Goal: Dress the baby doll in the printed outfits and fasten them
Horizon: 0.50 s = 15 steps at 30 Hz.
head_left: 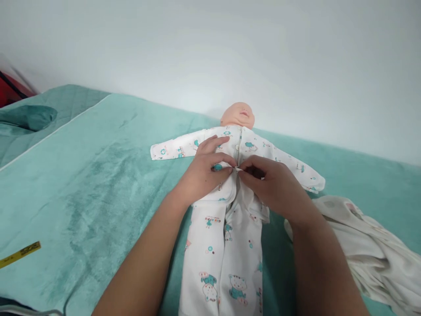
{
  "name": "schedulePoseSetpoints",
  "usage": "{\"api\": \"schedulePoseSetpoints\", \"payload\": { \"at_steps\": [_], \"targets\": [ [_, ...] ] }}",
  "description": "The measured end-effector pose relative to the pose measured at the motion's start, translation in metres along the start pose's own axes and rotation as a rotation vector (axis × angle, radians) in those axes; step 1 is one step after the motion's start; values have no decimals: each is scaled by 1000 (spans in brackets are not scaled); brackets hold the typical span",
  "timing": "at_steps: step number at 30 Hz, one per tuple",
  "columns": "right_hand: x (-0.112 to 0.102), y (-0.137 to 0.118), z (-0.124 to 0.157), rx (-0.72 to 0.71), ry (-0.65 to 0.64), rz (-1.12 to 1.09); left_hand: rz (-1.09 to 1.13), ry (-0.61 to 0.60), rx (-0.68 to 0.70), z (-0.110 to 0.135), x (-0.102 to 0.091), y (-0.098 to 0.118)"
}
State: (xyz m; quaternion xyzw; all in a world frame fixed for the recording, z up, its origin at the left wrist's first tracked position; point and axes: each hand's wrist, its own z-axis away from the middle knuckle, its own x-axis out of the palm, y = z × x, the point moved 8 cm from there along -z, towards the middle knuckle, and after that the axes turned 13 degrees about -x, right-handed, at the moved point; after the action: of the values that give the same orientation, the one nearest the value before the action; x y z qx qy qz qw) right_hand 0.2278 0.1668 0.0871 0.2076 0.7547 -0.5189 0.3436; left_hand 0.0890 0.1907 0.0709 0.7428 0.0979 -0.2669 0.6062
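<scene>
A baby doll (pixel 237 115) lies on its back on a teal blanket (pixel 98 184), head pointing away from me. It wears a white sleepsuit (pixel 226 245) printed with small teal animals, sleeves spread to both sides. My left hand (pixel 207 169) rests on the doll's chest and pinches the left edge of the suit's front opening. My right hand (pixel 272 186) pinches the right edge, fingertips meeting the left hand's at the middle of the chest. Both hands are closed on the fabric.
A crumpled cream cloth (pixel 371 250) lies to the right of the doll. A yellow tape measure (pixel 20 253) lies at the left edge. A dark teal pillow (pixel 28 116) sits far left. A pale wall (pixel 230 52) runs behind the bed.
</scene>
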Motion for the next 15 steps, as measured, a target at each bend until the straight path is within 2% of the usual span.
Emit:
{"api": "schedulePoseSetpoints", "payload": {
  "at_steps": [4, 8, 12, 15],
  "targets": [
    [0, -1, -1, 2, 52, 70, 15, 61, -17, -1, 1, 0],
    [2, 1, -1, 28, 122, 56, 13, 66, -47, -2, 2, 0],
    [-6, 6, -1, 66, 309, 37, 28, 60, -58, -2, 1, 0],
    [-9, 19, 3, 185, 381, -108, 56, 81, -65, -2, -1, 0]
  ]
}}
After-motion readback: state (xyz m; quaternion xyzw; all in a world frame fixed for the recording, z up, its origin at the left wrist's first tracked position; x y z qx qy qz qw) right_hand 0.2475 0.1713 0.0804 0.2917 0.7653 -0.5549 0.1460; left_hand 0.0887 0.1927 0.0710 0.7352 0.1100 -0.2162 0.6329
